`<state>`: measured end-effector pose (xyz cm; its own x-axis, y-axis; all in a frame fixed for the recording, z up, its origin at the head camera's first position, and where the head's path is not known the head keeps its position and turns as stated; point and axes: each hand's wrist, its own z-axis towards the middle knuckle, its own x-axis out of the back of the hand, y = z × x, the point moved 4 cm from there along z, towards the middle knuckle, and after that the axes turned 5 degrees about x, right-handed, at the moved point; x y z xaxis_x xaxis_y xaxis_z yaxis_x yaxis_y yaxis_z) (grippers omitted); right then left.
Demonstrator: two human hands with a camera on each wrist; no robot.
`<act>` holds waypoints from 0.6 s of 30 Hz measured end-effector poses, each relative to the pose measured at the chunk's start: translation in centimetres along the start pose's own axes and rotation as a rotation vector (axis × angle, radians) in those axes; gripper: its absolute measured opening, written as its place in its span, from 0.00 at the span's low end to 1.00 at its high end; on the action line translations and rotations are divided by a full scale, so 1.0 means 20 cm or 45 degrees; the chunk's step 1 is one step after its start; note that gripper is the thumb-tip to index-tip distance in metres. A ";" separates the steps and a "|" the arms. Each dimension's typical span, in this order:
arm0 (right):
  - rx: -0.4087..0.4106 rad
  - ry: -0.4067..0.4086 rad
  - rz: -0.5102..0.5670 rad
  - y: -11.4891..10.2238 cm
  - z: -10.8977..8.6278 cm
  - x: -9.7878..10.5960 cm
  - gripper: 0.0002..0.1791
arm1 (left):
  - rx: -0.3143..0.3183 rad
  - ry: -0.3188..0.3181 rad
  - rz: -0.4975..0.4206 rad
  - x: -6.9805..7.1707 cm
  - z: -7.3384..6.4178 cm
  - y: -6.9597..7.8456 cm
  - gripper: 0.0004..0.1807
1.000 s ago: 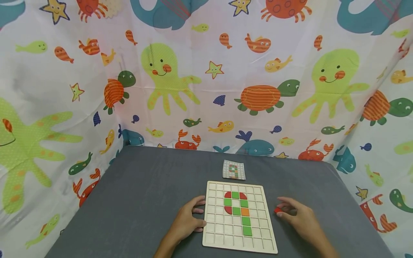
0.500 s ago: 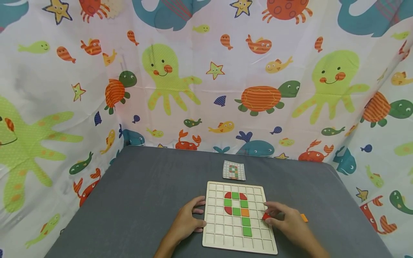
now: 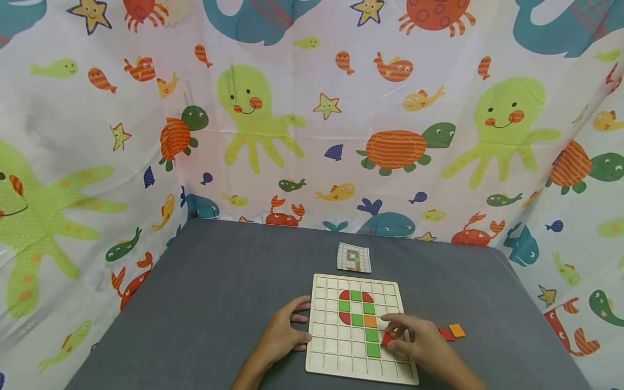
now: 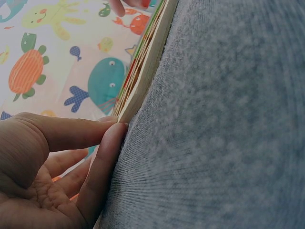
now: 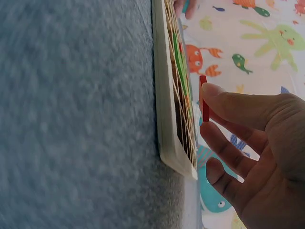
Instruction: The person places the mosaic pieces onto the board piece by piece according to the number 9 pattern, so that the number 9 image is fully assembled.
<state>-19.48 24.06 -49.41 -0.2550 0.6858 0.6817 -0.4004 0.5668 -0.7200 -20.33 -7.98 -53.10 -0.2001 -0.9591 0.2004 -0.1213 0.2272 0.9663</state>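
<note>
A square wooden grid board (image 3: 336,360) lies on the dark table, with red, green and orange tiles set in some cells. At its left edge is my left hand (image 3: 278,335); in the left wrist view, thumb and a finger (image 4: 107,138) hold the board's rim. Over the right part of the board, my right hand (image 3: 421,341) pinches a red tile (image 3: 388,339) beside the lower green tiles (image 3: 372,342). The right wrist view shows this red tile (image 5: 205,99) edge-on, between thumb and fingers, apart from the board.
Right of the board, a loose red tile (image 3: 446,335) and an orange tile (image 3: 456,330) lie on the table, close to my right forearm. Behind the board is a small pattern card (image 3: 353,257). A sea-animal cloth (image 3: 312,135) hangs around the table.
My right hand has moved left from beside the board to over its grid, carrying the red tile. The loose red and orange tiles are now uncovered. The left hand stays put.
</note>
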 end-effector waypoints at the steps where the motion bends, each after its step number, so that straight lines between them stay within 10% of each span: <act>1: 0.017 -0.012 0.015 -0.01 0.00 -0.01 0.26 | 0.000 -0.001 0.000 0.00 0.00 0.00 0.47; 18: 0.002 -0.209 0.092 -0.07 0.00 -0.10 0.26 | 0.006 -0.008 -0.007 0.00 0.00 0.00 0.47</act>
<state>-18.38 21.92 -49.70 -0.4231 0.6411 0.6402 -0.3770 0.5180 -0.7678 -20.33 -7.97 -53.13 -0.2057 -0.9592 0.1942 -0.1268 0.2229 0.9666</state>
